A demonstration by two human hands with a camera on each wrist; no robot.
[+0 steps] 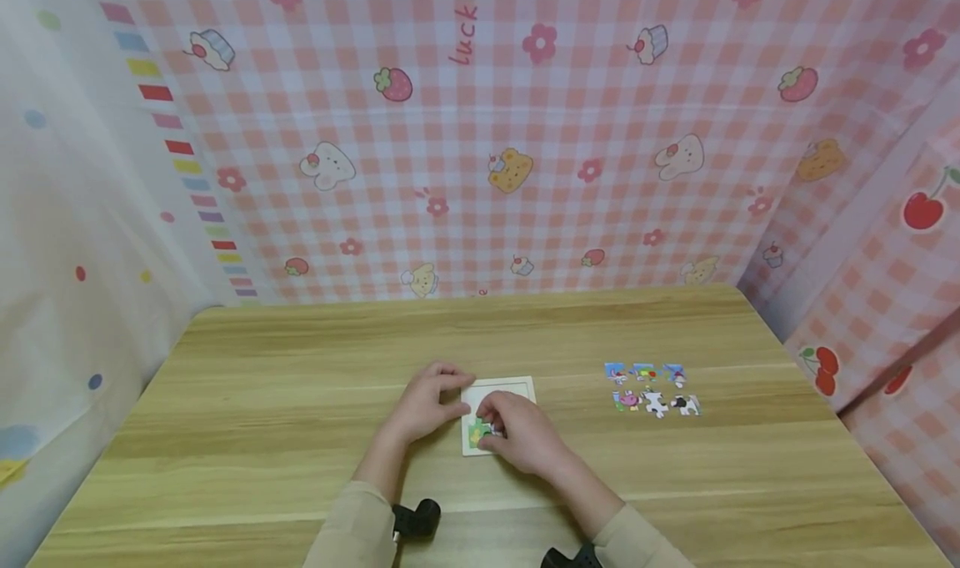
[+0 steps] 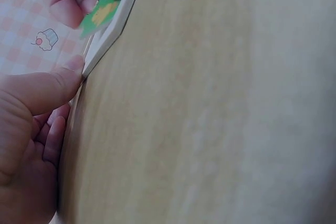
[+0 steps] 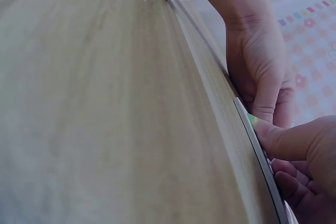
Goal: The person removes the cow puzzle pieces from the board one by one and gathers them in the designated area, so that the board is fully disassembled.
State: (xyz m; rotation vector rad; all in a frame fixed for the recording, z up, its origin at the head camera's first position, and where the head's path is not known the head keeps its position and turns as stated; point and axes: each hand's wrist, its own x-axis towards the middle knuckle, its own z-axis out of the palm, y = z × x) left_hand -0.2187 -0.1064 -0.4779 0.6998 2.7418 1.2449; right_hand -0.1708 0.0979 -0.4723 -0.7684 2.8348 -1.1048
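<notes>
A white square puzzle tray (image 1: pixel 510 382) with a raised rim lies on the wooden table in the head view. My left hand (image 1: pixel 429 403) rests at its left side, the thumb and a fingertip touching the rim. In the left wrist view that thumb (image 2: pixel 68 77) lies against the tray's corner. Over the tray, my right hand (image 1: pixel 527 433) pinches a green puzzle piece (image 1: pixel 477 432) with a yellow patch, near the lower left corner. The left wrist view shows the piece (image 2: pixel 100 15) tilted above the rim. My right fingers and palm hide part of the tray.
Several loose puzzle pieces lie in two rows to the right of the tray, among them a blue-topped piece (image 1: pixel 615 373) and a black-and-white one (image 1: pixel 686 405). A checked cloth (image 1: pixel 480 243) hangs behind the table's back edge.
</notes>
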